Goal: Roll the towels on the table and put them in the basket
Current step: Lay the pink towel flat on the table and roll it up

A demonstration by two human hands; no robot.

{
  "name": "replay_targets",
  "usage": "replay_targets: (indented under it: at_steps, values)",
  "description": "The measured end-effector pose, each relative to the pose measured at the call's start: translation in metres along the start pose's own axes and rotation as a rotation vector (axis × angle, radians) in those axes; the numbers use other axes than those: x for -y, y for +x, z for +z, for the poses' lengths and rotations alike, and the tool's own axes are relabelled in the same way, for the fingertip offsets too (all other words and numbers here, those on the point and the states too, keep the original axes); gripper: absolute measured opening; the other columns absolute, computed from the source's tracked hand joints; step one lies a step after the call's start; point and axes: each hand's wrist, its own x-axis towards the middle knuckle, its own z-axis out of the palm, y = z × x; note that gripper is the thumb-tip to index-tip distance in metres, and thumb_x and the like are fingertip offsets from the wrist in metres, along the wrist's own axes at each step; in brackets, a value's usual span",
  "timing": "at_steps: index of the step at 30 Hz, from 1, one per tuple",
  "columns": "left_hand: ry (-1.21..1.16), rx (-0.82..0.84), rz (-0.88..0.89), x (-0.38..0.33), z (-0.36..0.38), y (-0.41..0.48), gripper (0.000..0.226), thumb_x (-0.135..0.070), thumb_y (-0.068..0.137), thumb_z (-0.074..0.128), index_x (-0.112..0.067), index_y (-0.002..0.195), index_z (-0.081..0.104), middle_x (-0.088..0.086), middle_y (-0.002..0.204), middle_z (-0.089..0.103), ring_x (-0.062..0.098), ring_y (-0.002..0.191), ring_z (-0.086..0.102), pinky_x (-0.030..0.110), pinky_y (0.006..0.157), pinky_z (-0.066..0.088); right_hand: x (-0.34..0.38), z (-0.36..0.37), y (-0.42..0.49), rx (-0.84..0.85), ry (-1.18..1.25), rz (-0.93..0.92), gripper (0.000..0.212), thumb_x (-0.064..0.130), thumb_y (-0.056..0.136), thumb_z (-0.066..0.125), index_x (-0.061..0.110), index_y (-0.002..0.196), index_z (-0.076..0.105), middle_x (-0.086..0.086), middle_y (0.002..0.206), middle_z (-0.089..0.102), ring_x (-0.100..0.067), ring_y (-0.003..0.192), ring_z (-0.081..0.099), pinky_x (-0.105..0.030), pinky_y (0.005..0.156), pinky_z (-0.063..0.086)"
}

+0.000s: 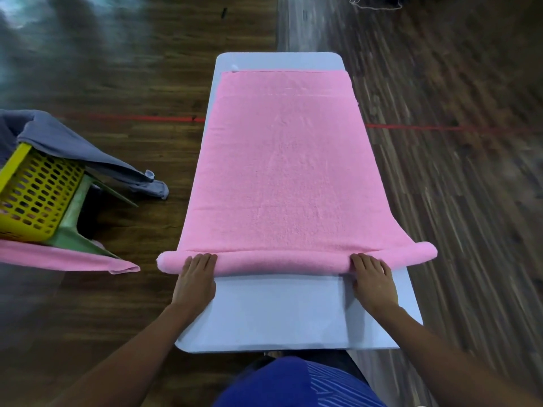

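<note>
A pink towel (282, 165) lies spread lengthwise over the white table (276, 312). Its near end is wound into a thick roll (282, 262) that runs across the table and overhangs both sides. My left hand (195, 277) presses on the roll near its left end, fingers straight over the top. My right hand (371, 279) presses the same way near the right end. A yellow basket (32, 198) with a holed wall stands at the left on a green stool.
A grey towel (76, 148) hangs out of the basket toward the floor. Another pink towel (67, 258) sticks out beneath the stool (76, 230). Dark wooden floor surrounds the table, with a red line (440, 127) across it.
</note>
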Motion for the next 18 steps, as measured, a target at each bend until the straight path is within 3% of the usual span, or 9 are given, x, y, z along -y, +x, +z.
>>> replay_targets:
  at_steps: [2,5,9,11,13,15,17,18]
  values:
    - [-0.004,-0.010,-0.003,-0.002,-0.005,0.006,0.039,-0.003,0.067,0.078,-0.006,0.104,0.069,0.013,0.103,0.071,0.031,0.092,0.067,0.051,0.092,0.050,0.002,-0.002,0.007,-0.019,-0.014,0.030,0.031,0.003,0.072,0.069,0.013,0.101,0.064,-0.005,0.097,0.069,-0.030,0.096,0.063,-0.047,0.094,0.043]
    - [0.005,0.015,-0.001,-0.002,-0.016,0.011,0.015,-0.011,0.075,0.070,-0.011,0.089,0.068,0.007,0.087,0.070,0.029,0.080,0.064,0.044,0.084,0.051,0.005,-0.015,0.014,0.067,-0.065,0.039,0.011,0.020,0.082,0.058,0.018,0.093,0.060,-0.001,0.090,0.067,-0.028,0.095,0.058,-0.043,0.096,0.034]
    - [0.036,0.199,-0.040,0.000,-0.022,0.013,0.020,-0.025,0.089,0.047,-0.015,0.093,0.064,0.004,0.094,0.070,0.026,0.088,0.060,0.042,0.090,0.040,0.000,-0.025,0.016,0.313,-0.088,0.061,0.025,0.035,0.087,0.045,0.027,0.107,0.058,0.001,0.102,0.064,-0.020,0.104,0.052,-0.041,0.102,0.024]
    - [-0.040,0.141,-0.060,0.006,-0.019,0.013,0.021,-0.023,0.087,0.053,-0.014,0.103,0.063,0.005,0.100,0.067,0.026,0.091,0.059,0.042,0.089,0.041,-0.002,-0.020,0.013,0.203,-0.079,0.075,0.025,0.033,0.082,0.054,0.023,0.105,0.057,-0.001,0.101,0.061,-0.023,0.100,0.052,-0.043,0.096,0.029]
    - [-0.078,-0.057,-0.018,0.008,-0.016,0.009,0.022,-0.014,0.081,0.065,-0.010,0.103,0.063,0.009,0.100,0.065,0.027,0.088,0.058,0.043,0.083,0.047,-0.003,-0.010,0.010,0.009,-0.071,0.052,0.018,0.026,0.078,0.061,0.016,0.093,0.060,-0.005,0.091,0.059,-0.029,0.086,0.053,-0.043,0.080,0.036]
    - [-0.098,-0.176,0.040,0.003,-0.013,0.006,0.016,-0.008,0.081,0.066,-0.008,0.097,0.064,0.011,0.097,0.065,0.026,0.085,0.058,0.043,0.079,0.050,-0.005,-0.004,0.003,-0.125,-0.036,-0.005,0.012,0.021,0.080,0.052,0.012,0.081,0.059,-0.005,0.081,0.057,-0.030,0.074,0.053,-0.039,0.067,0.037]
    - [-0.091,-0.163,0.109,-0.001,-0.012,-0.001,0.019,-0.010,0.082,0.063,-0.008,0.100,0.065,0.010,0.100,0.067,0.026,0.089,0.060,0.044,0.083,0.051,-0.007,-0.001,-0.004,-0.138,0.002,-0.055,0.011,0.014,0.075,0.061,0.011,0.085,0.059,-0.004,0.085,0.059,-0.030,0.077,0.055,-0.039,0.068,0.042]
    - [-0.079,-0.115,0.124,0.000,-0.010,-0.005,0.028,-0.013,0.079,0.064,-0.008,0.106,0.065,0.010,0.105,0.067,0.027,0.094,0.061,0.045,0.088,0.050,-0.008,0.000,-0.007,-0.098,0.002,-0.064,0.026,0.010,0.068,0.068,0.011,0.092,0.061,-0.005,0.092,0.061,-0.030,0.084,0.058,-0.041,0.075,0.045]
